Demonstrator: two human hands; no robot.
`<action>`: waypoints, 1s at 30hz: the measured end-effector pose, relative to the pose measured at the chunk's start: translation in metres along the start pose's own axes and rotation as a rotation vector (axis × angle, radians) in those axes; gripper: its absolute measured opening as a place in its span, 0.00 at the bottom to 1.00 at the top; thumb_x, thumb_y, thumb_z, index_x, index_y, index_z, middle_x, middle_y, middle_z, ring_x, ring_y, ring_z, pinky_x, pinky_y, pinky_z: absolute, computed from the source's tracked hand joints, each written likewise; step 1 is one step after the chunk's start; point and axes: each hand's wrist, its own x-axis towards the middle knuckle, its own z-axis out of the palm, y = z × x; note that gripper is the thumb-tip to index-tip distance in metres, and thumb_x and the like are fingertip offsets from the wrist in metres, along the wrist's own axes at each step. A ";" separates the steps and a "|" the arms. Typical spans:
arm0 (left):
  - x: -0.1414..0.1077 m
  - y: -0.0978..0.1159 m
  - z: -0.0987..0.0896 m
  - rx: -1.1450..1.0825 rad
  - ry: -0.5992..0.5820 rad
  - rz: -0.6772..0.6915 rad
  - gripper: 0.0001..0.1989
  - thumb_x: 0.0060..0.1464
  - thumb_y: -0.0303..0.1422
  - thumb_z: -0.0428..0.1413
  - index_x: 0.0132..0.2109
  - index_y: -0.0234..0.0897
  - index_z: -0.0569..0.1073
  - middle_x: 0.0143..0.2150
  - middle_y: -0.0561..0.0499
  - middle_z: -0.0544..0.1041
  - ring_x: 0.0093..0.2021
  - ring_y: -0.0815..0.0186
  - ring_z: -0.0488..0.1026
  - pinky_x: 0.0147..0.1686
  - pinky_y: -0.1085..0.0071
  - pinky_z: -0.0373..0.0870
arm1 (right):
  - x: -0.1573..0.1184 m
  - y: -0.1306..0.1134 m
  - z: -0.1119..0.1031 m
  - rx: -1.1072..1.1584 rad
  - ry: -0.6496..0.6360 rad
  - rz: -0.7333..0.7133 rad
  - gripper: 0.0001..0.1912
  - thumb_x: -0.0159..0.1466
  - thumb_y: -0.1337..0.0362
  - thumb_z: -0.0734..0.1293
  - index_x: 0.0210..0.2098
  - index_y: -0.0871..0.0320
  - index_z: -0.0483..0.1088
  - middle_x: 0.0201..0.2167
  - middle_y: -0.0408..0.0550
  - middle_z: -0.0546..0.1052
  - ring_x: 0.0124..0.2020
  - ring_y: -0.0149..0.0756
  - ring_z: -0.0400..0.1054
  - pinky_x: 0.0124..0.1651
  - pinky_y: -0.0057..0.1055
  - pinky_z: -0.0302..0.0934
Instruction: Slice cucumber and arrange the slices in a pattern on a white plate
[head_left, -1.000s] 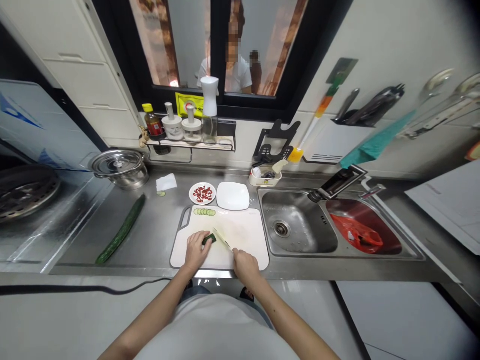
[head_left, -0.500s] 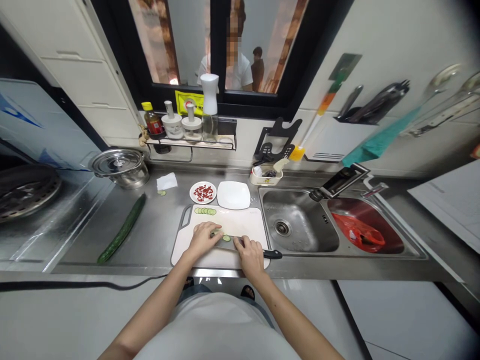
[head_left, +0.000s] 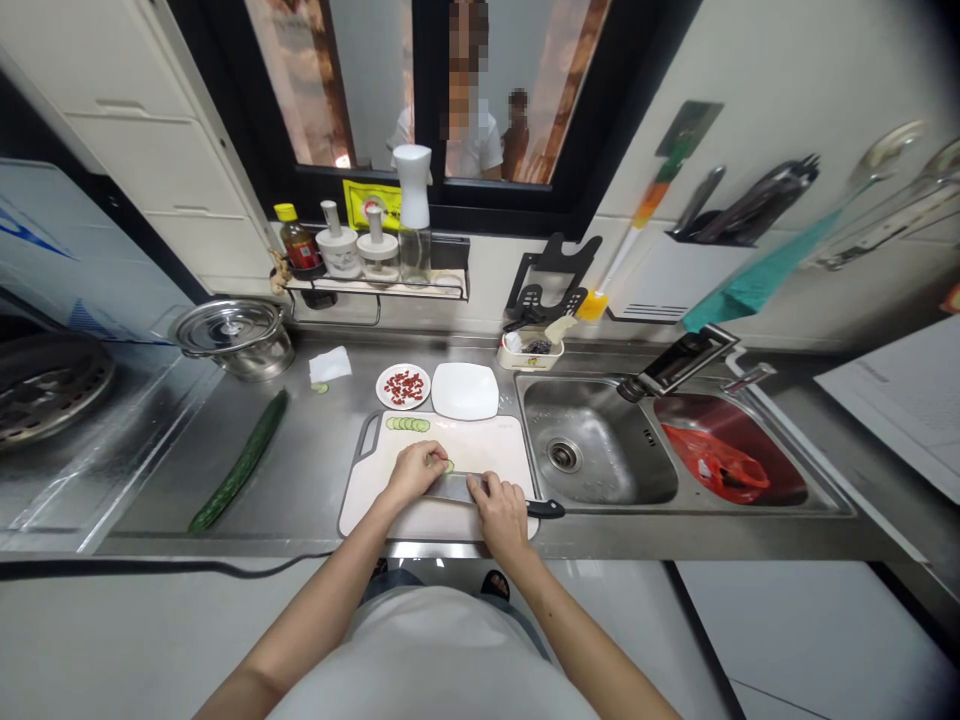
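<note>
A knife [head_left: 454, 488] lies flat over the white cutting board [head_left: 375, 510], its black handle pointing right. My right hand [head_left: 501, 508] rests on the blade's right part, fingers bent and pressed on it. My left hand [head_left: 414, 472] is above the blade's left end, its fingertips pinched on a cucumber slice [head_left: 448, 466]. A row of overlapping cucumber slices [head_left: 408, 425] lies along the board's top left. Behind the board are a round plate of red pieces [head_left: 403, 387] and a white square plate [head_left: 465, 391].
A whole cucumber [head_left: 240, 462] lies left of the board. Farther back are a lidded steel pot [head_left: 244, 335] and a white paper [head_left: 331, 365]. The sink [head_left: 600, 440] is on the right, with a red bag [head_left: 720, 465] in its second basin. Bottles stand on a shelf [head_left: 442, 285].
My left hand has drawn its fingers into a pinch at the cucumber slice. The slice has moved off the middle of the blade to its upper edge. My right hand has stayed in place.
</note>
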 end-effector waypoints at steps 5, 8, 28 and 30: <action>0.018 -0.020 0.003 -0.056 0.208 -0.273 0.05 0.48 0.34 0.59 0.34 0.39 0.76 0.30 0.53 0.78 0.31 0.67 0.73 0.33 0.72 0.65 | -0.002 0.008 0.001 -0.014 -0.015 0.041 0.23 0.65 0.68 0.57 0.59 0.49 0.63 0.50 0.53 0.67 0.40 0.39 0.60 0.42 0.36 0.47; 0.028 -0.032 0.004 -0.058 0.256 -0.375 0.06 0.47 0.33 0.59 0.35 0.39 0.76 0.31 0.52 0.78 0.32 0.66 0.73 0.33 0.71 0.64 | -0.005 0.013 0.006 -0.017 -0.006 0.060 0.22 0.65 0.68 0.59 0.58 0.49 0.64 0.49 0.52 0.68 0.39 0.37 0.61 0.41 0.35 0.47; 0.067 -0.052 0.020 0.212 0.284 -0.417 0.09 0.51 0.31 0.53 0.42 0.41 0.72 0.36 0.51 0.78 0.37 0.63 0.73 0.35 0.72 0.61 | -0.004 0.025 0.010 0.027 0.004 0.139 0.22 0.64 0.70 0.59 0.56 0.48 0.66 0.46 0.50 0.70 0.39 0.35 0.62 0.41 0.33 0.46; 0.067 -0.052 0.020 0.243 0.288 -0.404 0.10 0.52 0.30 0.52 0.42 0.41 0.72 0.36 0.50 0.78 0.37 0.62 0.73 0.36 0.71 0.61 | -0.002 0.026 0.010 0.035 -0.002 0.142 0.22 0.64 0.70 0.59 0.55 0.48 0.66 0.46 0.50 0.70 0.39 0.35 0.62 0.40 0.33 0.46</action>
